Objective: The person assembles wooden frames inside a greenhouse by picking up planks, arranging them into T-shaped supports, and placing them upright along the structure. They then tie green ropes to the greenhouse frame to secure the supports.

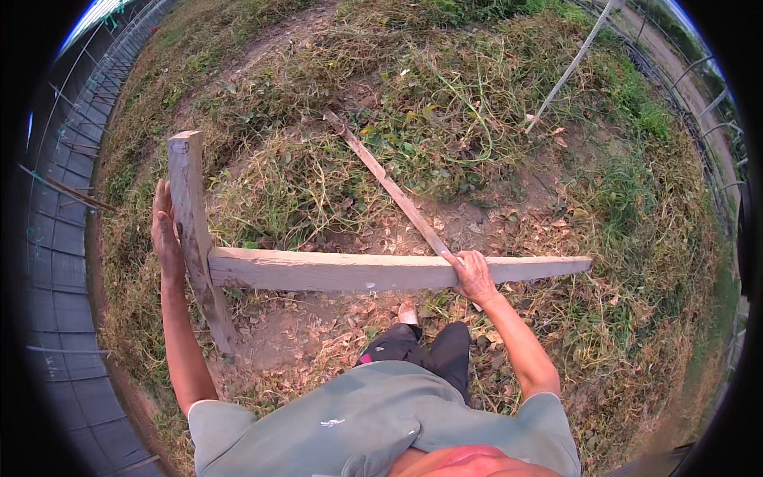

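Observation:
A wooden post rises at my left, its squared end toward me. A long wooden beam butts against its side and stretches across to the right, tapering with distance. My left hand presses flat along the post's outer left side, fingers stretched out. My right hand is closed over the beam's upper edge, right of its middle. A narrow wooden strip runs from the far vines down to the beam beside my right hand. A short piece of it shows below the beam; how they touch there is hidden.
Dry, tangled vines and fallen leaves cover much of the ground, with bare soil patches between. A pale slanting pole stands at the far right. Dark sheeting on a frame borders the left. My bare foot shows below the beam.

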Tool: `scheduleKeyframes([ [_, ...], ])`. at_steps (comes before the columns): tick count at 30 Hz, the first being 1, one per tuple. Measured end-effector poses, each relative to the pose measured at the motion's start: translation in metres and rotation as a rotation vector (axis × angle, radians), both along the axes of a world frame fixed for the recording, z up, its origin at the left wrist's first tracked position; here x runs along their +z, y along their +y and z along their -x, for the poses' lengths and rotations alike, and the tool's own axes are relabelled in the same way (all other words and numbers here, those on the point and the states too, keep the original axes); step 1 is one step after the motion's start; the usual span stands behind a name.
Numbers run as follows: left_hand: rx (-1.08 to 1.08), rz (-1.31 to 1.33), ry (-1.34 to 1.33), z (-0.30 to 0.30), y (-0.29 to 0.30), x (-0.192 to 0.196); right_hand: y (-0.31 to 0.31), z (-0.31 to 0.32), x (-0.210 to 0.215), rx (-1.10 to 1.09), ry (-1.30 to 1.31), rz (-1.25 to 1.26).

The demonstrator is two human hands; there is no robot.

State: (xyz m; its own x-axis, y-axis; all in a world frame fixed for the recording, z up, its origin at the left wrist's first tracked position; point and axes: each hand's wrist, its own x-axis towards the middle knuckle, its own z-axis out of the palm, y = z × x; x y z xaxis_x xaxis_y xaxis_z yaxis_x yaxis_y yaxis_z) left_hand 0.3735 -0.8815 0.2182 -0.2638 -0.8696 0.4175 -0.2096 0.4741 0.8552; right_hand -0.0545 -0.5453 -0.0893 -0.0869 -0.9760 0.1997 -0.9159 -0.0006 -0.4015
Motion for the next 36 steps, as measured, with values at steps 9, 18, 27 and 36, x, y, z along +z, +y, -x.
scheduleKeyframes([
  [9,0.81,-0.488,0.348,-0.067,0.197,-0.109,-0.159,-0.219,0.111,0.428,-0.197,0.001],
  [18,1.023,-0.197,0.695,-0.19,0.195,-0.027,-0.164,-0.389,0.18,0.773,-0.362,0.162],
  [27,1.505,0.17,0.593,-0.249,0.228,0.002,-0.183,-0.477,0.179,1.158,-0.492,0.17],
  [36,2.032,0.208,-0.104,-0.339,0.227,-0.058,-0.27,-0.293,-0.066,0.584,-0.377,-0.483],
])
